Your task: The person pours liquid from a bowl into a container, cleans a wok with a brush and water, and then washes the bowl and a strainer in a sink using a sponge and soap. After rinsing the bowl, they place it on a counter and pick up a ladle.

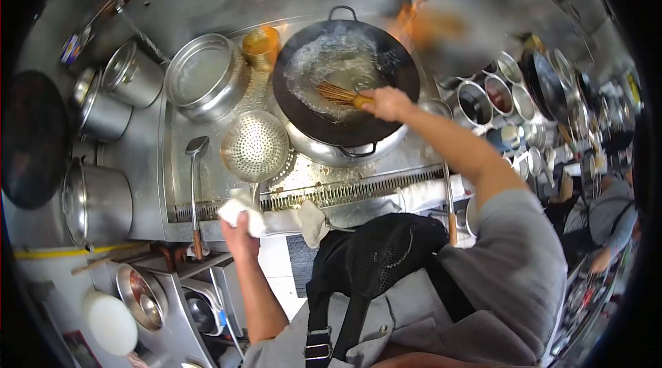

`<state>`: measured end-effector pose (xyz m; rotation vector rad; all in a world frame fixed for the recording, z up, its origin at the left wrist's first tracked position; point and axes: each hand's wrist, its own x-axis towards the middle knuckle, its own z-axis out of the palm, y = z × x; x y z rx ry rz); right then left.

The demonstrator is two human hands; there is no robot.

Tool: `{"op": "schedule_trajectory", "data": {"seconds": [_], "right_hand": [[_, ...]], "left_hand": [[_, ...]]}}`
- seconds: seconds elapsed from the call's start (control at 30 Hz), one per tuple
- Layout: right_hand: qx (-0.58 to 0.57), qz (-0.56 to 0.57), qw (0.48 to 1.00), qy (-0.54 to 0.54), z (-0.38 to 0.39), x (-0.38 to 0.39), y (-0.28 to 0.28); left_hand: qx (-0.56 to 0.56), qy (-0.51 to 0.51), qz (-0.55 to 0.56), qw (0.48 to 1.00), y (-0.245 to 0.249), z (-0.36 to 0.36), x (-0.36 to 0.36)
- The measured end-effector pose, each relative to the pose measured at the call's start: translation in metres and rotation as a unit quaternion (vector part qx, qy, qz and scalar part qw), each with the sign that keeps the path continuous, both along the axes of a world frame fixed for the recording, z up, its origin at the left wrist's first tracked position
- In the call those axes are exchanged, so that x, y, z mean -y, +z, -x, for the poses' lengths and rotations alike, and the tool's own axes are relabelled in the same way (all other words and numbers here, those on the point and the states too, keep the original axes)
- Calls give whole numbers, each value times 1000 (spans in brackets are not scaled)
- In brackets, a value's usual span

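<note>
My right hand (388,104) is closed around the handle of a bamboo wok brush (336,94). Its bristles dip into the foamy water inside a large black wok (289,109), which sits over the burner. In my left hand (241,235) is a folded white cloth (243,212), held at the stove's front edge. Just beyond the cloth, a perforated skimmer (255,146) lies with its handle running down toward it. A second pale cloth (312,224) hangs over the edge nearby.
Left of the wok stands a metal pot of water (201,70), beside an orange-stained container (261,48). A wok spatula (196,161) and a ladle (449,195) lie across the front edge. Flames (405,23) rise behind right. Seasoning pots (474,103) and another person (607,220) are at right.
</note>
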<state>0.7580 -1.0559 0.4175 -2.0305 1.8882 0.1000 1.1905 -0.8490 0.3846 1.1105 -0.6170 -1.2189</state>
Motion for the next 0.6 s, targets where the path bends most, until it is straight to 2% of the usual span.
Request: {"op": "schedule_trajectory", "data": {"seconds": [0.03, 0.07, 0.13, 0.2, 0.27, 0.3, 0.37, 0.47, 0.5, 0.57, 0.6], "right_hand": [[-22, -22, 999, 33, 21, 5, 12], [-50, -75, 995, 48, 38, 16, 30], [-104, -55, 991, 70, 64, 41, 50], [-103, -39, 993, 37, 67, 66, 49], [-93, -38, 995, -9, 38, 61, 55], [-61, -25, 997, -36, 24, 54, 51], [1, -2, 997, -76, 3, 41, 32], [20, 14, 997, -72, -18, 14, 7], [27, 6, 997, -69, -22, 3, 4], [45, -13, 998, -48, -27, -21, 5], [55, -27, 998, -32, -23, -34, 8]], "left_hand": [[-47, 0, 38, 998, 10, -1, 1], [-100, 71, 15, 992, 38, 31, 8], [-161, -87, -80, 980, 5, 40, 21], [-91, -143, -195, 966, 7, 104, 30], [-125, -203, -245, 940, 2, 168, 40], [-114, -188, -288, 932, 11, 201, 48], [-111, -219, -274, 930, -9, 246, 62], [-94, -102, -245, 960, -30, 289, 82], [-97, -108, -245, 959, -32, 292, 81], [-30, -84, -193, 977, -35, 284, 87], [-27, -70, -120, 990, -60, 270, 96]]}}
